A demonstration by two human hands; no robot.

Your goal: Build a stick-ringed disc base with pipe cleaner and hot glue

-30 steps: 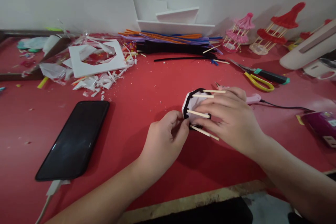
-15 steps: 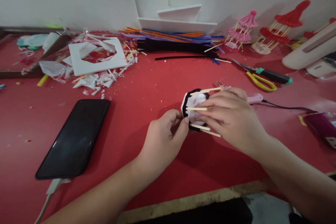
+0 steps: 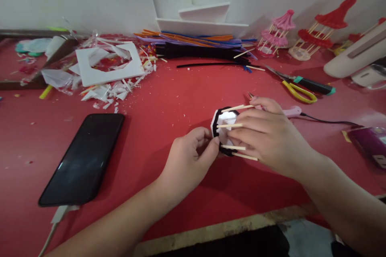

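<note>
A small white foam base with black pipe-cleaner edging and several thin wooden sticks is held tilted above the table, its sticks pointing right. My left hand is closed, thumb and fingers pinching the near-left rim. From the right, my right hand reaches in among the sticks with bent fingers gripping at the base; its fingertips are partly hidden. Behind the right hand lies a pink-handled corded tool, mostly covered by that hand.
Yellow-handled scissors and a black-handled cutter lie to the right. A black phone with a cable lies left. Foam scraps surround a cut-out white board. Pipe cleaners and finished pink and red models stand behind.
The base has shifted slightly right and down and turned a little, with both hands still on it. More of its bright white inside shows. The view has moved slightly.
</note>
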